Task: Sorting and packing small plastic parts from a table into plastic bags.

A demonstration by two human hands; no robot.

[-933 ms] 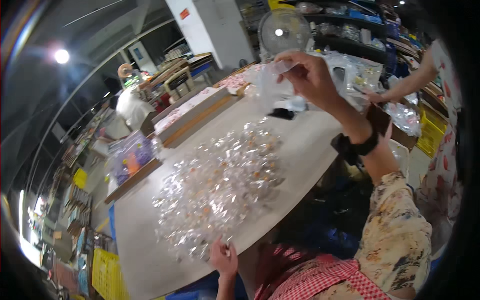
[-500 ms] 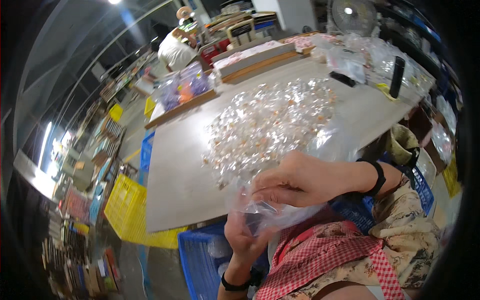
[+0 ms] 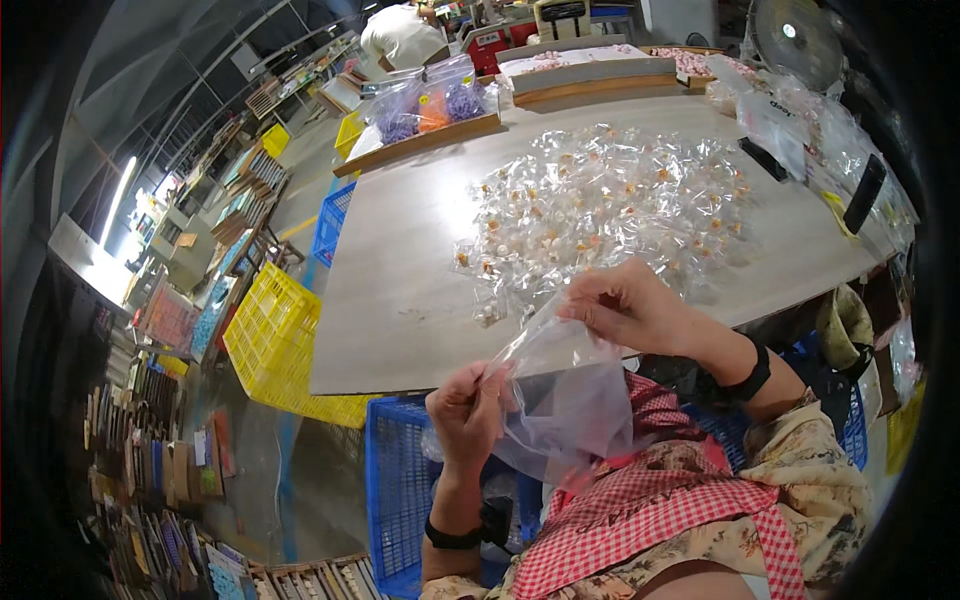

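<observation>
A clear plastic bag (image 3: 565, 400) hangs stretched between my two hands, in front of the table's near edge. My left hand (image 3: 470, 412) pinches one upper corner, fingers closed on the film. At the opposite corner my right hand (image 3: 630, 308) grips the rim between thumb and fingers. The bag looks flat, and I see nothing inside it. Just beyond my hands, a wide heap of small clear packets (image 3: 600, 215), with white and orange bits inside, covers the middle of the table (image 3: 385, 300).
Filled bags of purple and orange pieces (image 3: 430, 105) stand in a tray at the far left. A long box (image 3: 590, 75) lies at the back. Yellow crate (image 3: 275, 335) and blue crate (image 3: 395, 490) stand beside and below the table. A black cylinder (image 3: 865, 195) lies at the right.
My hands were close together on the bunched bag; now they are apart and the bag is spread between them. The view has shifted, so the table sits higher and further right.
</observation>
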